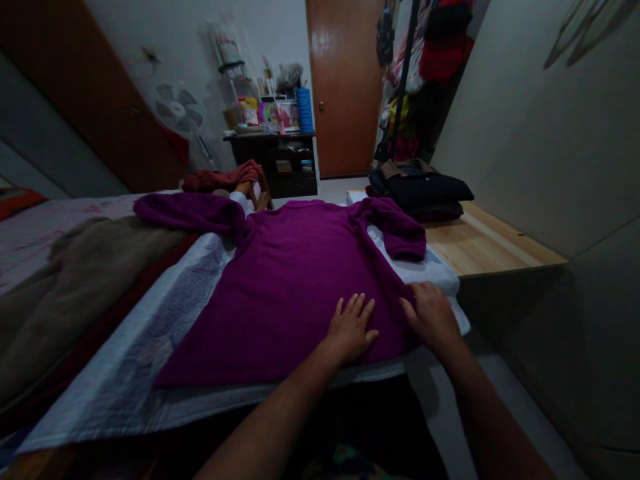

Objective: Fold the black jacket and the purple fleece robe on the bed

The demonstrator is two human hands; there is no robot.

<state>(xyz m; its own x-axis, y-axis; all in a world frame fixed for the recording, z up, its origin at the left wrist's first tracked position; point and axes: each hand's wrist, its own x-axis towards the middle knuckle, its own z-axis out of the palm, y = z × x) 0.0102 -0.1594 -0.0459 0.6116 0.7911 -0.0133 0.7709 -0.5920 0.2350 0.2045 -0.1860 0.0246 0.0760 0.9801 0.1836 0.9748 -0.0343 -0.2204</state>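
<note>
A purple long-sleeved garment (295,287) lies spread out on a white cloth (185,313), its neckline at the far side and its hem toward me. My left hand (353,327) rests on the lower right part of the fabric, palm down with fingers spread. At the garment's right edge, my right hand (433,313) has its thumb on the purple cloth and its fingers curled over the side, pinching the edge. One sleeve stretches out to the left, and the other bends down on the right.
Folded dark clothes (420,190) are stacked on a wooden board (493,243) at the right. Brown cloth (90,267) lies at the left. Farther back stand a fan (180,107), a dark shelf (273,157) and a wooden door (347,87).
</note>
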